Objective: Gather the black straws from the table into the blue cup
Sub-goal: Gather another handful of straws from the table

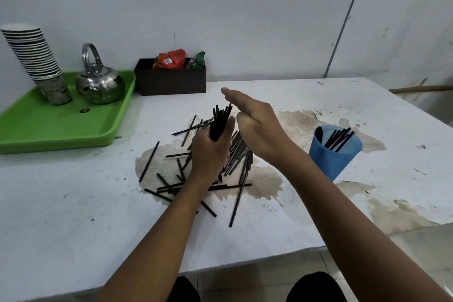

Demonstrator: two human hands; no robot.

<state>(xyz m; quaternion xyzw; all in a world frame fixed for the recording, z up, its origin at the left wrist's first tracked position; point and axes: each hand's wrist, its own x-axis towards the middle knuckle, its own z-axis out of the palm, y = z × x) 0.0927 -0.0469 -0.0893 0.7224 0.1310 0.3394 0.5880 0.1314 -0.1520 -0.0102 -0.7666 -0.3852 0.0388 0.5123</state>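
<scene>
— While my left hand grips the straw bundle upright at frame centre, where is the blue cup?
— Right of centre, mouth up, nearer my right hand, which is flat, holding nothing. Loose straws lie scattered below.

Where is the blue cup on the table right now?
In the head view the blue cup stands at the table's right, right of the right hand and the scattered straws, with several black straws already inside.
</scene>
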